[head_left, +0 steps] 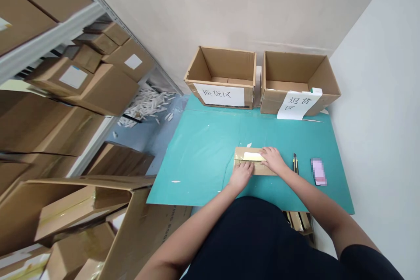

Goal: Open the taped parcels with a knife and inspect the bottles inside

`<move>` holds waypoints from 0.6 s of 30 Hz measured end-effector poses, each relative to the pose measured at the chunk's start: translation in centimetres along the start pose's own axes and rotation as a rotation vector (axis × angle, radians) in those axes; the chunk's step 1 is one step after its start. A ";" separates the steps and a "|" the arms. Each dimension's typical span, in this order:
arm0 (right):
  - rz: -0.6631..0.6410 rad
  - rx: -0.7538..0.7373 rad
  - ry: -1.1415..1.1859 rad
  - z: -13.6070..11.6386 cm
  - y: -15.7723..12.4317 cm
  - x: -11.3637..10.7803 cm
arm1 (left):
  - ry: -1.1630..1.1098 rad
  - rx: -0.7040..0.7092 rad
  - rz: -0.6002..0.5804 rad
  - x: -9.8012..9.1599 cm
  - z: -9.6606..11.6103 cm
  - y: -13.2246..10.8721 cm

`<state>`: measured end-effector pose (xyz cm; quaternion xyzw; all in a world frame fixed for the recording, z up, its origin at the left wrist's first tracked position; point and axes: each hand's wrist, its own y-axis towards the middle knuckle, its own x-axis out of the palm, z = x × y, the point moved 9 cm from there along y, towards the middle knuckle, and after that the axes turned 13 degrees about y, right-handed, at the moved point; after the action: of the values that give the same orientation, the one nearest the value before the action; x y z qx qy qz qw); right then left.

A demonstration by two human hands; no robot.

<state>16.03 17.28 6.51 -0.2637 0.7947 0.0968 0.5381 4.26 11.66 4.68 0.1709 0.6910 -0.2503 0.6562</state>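
A small flat cardboard box lies on the green table mat, with a white label and shiny tape on top. A dark seam runs along its top. My left hand grips the near left part of the box, its fingers bent at the seam. At the label's right end, the fingers of my right hand close on the box's upper side. What the fingertips pinch is too small to make out. Right of the box lie a yellow and black utility knife and a phone with a blurred screen.
Two open cardboard bins with handwritten paper signs stand at the back of the table. On the left are shelves stacked with boxes and a large open carton holding parcels. White scraps cover part of the floor. Walls border the back and right.
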 end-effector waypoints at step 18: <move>-0.185 0.043 0.032 0.6 2.9 -1.2 | -0.044 -0.092 0.061 -0.7 -0.8 0.6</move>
<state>15.34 20.41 6.93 -0.3261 0.7772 0.0253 0.5376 3.99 12.66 5.26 0.1561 0.6815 -0.2020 0.6858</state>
